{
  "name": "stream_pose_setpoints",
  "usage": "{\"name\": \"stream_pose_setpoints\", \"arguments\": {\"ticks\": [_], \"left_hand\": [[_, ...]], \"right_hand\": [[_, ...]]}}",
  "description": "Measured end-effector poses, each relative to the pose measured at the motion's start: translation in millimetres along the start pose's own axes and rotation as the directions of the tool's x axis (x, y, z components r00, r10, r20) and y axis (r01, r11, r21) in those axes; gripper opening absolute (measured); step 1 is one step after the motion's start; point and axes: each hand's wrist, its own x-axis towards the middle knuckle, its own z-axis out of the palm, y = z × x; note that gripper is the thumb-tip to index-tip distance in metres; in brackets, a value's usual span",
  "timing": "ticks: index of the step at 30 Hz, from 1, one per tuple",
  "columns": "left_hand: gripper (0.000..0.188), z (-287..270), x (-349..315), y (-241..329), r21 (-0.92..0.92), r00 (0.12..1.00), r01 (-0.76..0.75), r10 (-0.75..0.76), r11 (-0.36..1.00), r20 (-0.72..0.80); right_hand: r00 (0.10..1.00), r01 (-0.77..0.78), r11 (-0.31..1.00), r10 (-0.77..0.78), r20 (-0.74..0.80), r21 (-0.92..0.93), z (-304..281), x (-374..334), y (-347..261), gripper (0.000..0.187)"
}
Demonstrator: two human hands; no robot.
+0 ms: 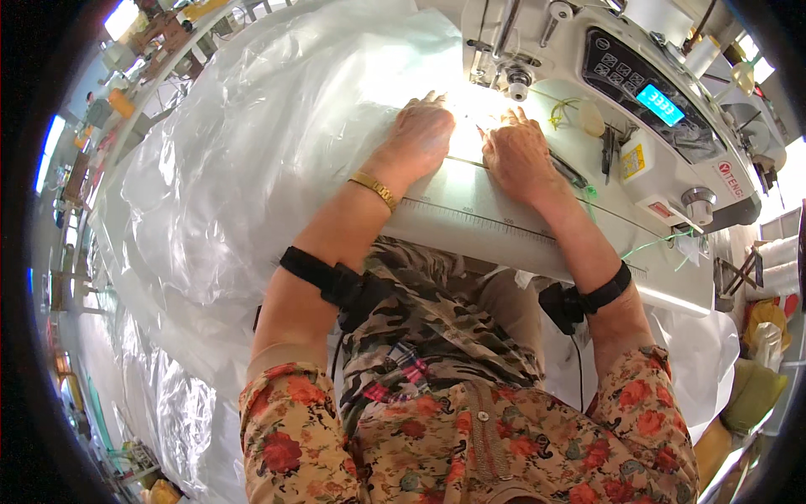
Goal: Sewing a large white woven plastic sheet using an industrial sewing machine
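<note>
My left hand [420, 139], with a gold-coloured watch [375, 190] on the wrist, lies palm down on a large clear plastic sheet [227, 185], fingers stretched toward the needle area. The sheet spreads leftward and hangs off the front. Close to its right, my right hand [519, 155] rests on the bed of a white sewing machine [550, 63], fingers bent and drawn together. Strong lamp glare washes out the fingertips, so what the right fingers hold, if anything, is hidden. The presser foot and needle are lost in the glare too.
A dark slim tool [568, 170] lies beside my right hand, and a black one [608, 153] stands farther right. A printed ruler [487, 218] runs along the bed's front. Green thread [659, 244] trails at the right. Thread cones [777, 252] sit at the far right.
</note>
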Motion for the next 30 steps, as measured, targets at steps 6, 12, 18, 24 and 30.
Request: {"name": "stream_pose_setpoints", "arguments": {"ticks": [6, 12, 18, 24, 30], "left_hand": [[0.01, 20.7, -6.9, -8.8, -0.168, 0.997, 0.0, -0.013, 0.986, -0.076], [0.026, -5.8, -5.5, 12.6, -0.05, 0.995, 0.092, -0.094, 0.994, -0.029], [0.034, -110.9, -44.9, 21.3, -0.486, 0.746, 0.114, -0.398, 0.866, -0.534], [0.051, -271.7, -186.4, -28.6, -0.404, 0.265, 0.431, -0.541, 0.807, -0.798], [0.051, -343.9, -271.8, -3.8, -0.134, 0.271, 0.616, -0.368, 0.776, -0.89]], "right_hand": [[0.965, 0.094, 0.992, -0.069, -0.254, 0.087, 21.1, -9.9, 9.0, 0.019], [0.815, 0.283, 0.955, -0.195, -0.545, 0.083, 50.8, -7.1, 29.6, 0.021], [0.933, 0.153, 0.974, -0.086, -0.349, 0.168, 63.0, 3.9, 45.9, 0.033], [0.874, 0.221, 0.974, -0.174, -0.453, 0.053, 78.1, 9.2, 60.5, 0.032], [0.81, 0.32, 0.941, -0.214, -0.547, 0.106, 70.4, 10.7, 55.2, 0.014]]}}
